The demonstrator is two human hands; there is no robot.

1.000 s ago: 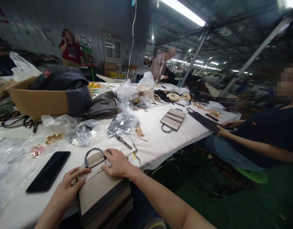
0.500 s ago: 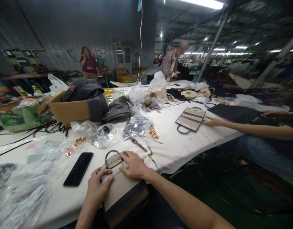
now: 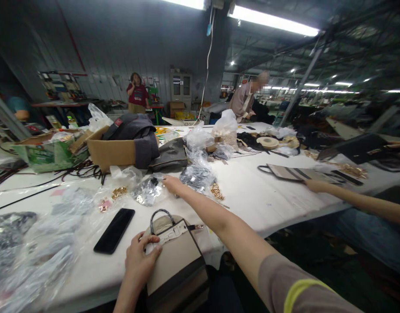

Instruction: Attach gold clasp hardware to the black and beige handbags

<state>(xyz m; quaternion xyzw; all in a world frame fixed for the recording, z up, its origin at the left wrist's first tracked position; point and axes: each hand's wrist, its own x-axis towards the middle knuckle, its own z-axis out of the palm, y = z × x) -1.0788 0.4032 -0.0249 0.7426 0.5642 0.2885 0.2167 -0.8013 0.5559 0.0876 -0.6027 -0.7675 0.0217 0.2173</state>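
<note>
A beige handbag (image 3: 176, 261) with a dark round handle and dark base hangs over the near edge of the white table (image 3: 252, 195). My left hand (image 3: 139, 256) presses down on the bag's top left, its fingers curled over a white strip at the flap. My right hand (image 3: 171, 183) is stretched far forward across the table, fingers reaching a clear plastic packet (image 3: 148, 191) of dark metal parts. The fingertips are partly hidden by the packet. A black phone (image 3: 114, 230) lies just left of the bag.
A co-worker's arm (image 3: 349, 198) reaches in from the right toward a striped beige bag (image 3: 291, 173). Plastic bags (image 3: 37, 252) crowd the left of the table. A cardboard box (image 3: 111, 152) with grey cloth stands behind. Gold fittings (image 3: 216, 191) lie loose. Two people stand far back.
My right hand has left the bag and stretched forward to the plastic packet. My left hand stays on the bag. The view has swung left; the co-worker's striped bag has shifted right.
</note>
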